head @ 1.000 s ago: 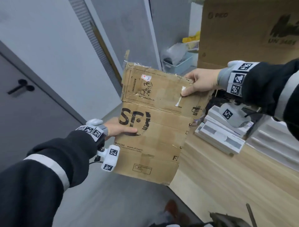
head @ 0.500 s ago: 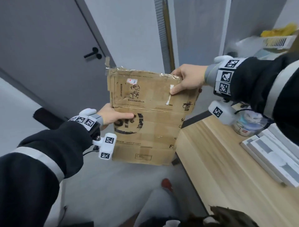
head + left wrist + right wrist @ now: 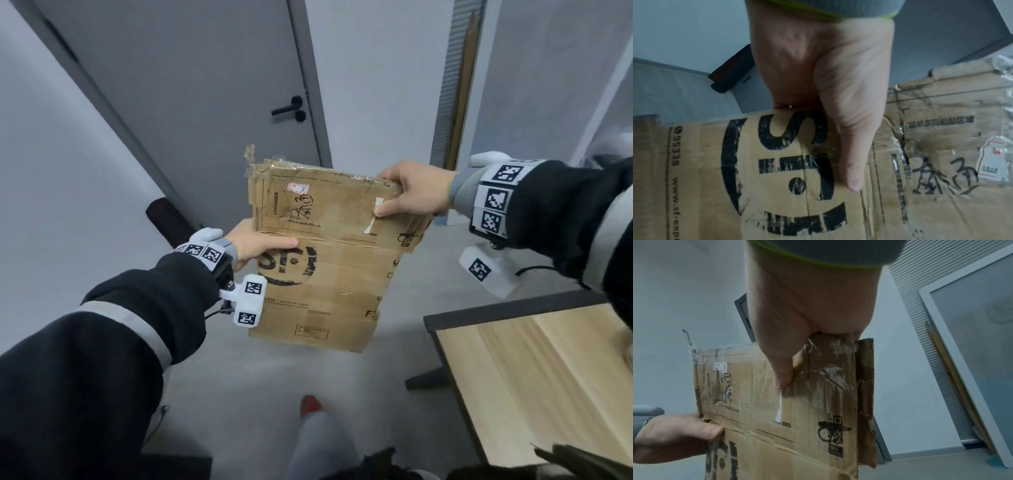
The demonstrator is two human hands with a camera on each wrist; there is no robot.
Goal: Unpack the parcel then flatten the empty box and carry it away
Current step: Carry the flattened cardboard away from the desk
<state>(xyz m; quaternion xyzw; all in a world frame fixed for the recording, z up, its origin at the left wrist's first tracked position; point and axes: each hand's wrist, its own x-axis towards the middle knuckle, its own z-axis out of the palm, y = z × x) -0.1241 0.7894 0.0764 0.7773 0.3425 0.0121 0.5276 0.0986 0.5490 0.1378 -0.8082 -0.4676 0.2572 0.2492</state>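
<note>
A flattened brown cardboard box [image 3: 329, 260] with a black SF logo hangs in the air in front of me, held upright. My left hand [image 3: 260, 245] pinches its left edge, thumb across the logo [image 3: 853, 155], the other fingers hidden behind the cardboard. My right hand [image 3: 411, 195] grips the box's top right corner, thumb on the front face near a strip of white tape [image 3: 780, 404]. The box [image 3: 777, 418] fills the lower half of the right wrist view, and the left hand [image 3: 674, 436] shows at its left edge there.
A grey door [image 3: 191, 102] with a black handle [image 3: 289, 108] stands straight ahead. The corner of a wooden table [image 3: 534, 370] is at the lower right. Grey floor [image 3: 260, 383] lies below the box, with my leg and a red shoe [image 3: 310, 404] on it.
The view has swung left, away from the table with its white boxes and towards the door. Both hands keep the same hold on the flattened box, which has travelled with me.
</note>
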